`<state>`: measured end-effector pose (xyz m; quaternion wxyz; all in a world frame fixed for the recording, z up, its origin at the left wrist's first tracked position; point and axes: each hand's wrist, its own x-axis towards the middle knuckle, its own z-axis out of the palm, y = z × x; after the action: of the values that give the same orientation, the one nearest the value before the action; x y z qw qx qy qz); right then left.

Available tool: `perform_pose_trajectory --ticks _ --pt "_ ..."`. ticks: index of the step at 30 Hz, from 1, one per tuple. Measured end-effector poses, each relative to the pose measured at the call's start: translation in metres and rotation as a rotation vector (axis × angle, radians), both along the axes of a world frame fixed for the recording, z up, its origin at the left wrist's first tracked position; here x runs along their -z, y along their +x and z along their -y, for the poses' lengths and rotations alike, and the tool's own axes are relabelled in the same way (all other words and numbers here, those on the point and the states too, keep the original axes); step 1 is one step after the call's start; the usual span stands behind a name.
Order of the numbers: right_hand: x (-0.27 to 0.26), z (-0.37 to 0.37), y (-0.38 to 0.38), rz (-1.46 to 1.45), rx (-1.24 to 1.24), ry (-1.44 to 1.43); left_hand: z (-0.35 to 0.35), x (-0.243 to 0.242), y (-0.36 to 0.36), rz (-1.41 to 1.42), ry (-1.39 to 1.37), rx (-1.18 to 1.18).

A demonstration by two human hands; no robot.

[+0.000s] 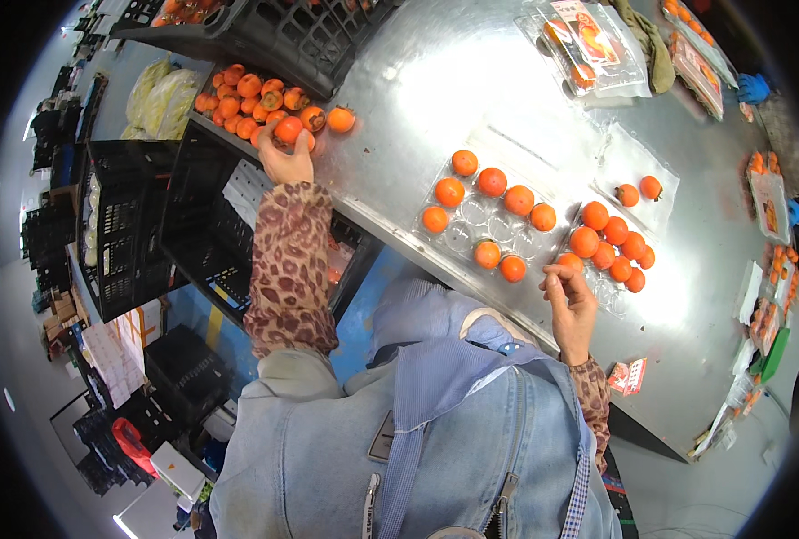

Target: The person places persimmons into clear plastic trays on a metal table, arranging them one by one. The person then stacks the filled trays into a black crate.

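Observation:
My left hand reaches into a pile of orange persimmons at the table's left edge. Its thumb and fingers are around one persimmon. My right hand, loosely curled with nothing visible in it, is over the table's front edge. Its fingertips are beside a persimmon at the near corner of the right clear plastic tray. Several fruits fill part of that tray. The left clear tray holds persimmons around its outer cups, while bare cups show in its middle.
A black plastic crate is tilted beside the pile. Two persimmons lie on a clear plastic sheet. Packed trays are at the far side. Blue-gloved hands of another person appear at right. A red-and-white printed packet lies near the front edge.

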<state>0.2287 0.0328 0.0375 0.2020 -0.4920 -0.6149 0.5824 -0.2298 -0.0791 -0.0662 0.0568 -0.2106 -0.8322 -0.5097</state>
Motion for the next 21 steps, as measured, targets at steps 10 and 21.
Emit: perform_pose_trajectory --ticks 10,21 --pt "0.002 -0.001 0.005 0.030 -0.035 0.100 0.012 0.041 -0.076 -0.217 -0.341 0.085" --pt "-0.001 -0.092 0.046 0.181 0.136 0.449 -0.009 -0.017 0.026 -0.071 0.019 0.130"
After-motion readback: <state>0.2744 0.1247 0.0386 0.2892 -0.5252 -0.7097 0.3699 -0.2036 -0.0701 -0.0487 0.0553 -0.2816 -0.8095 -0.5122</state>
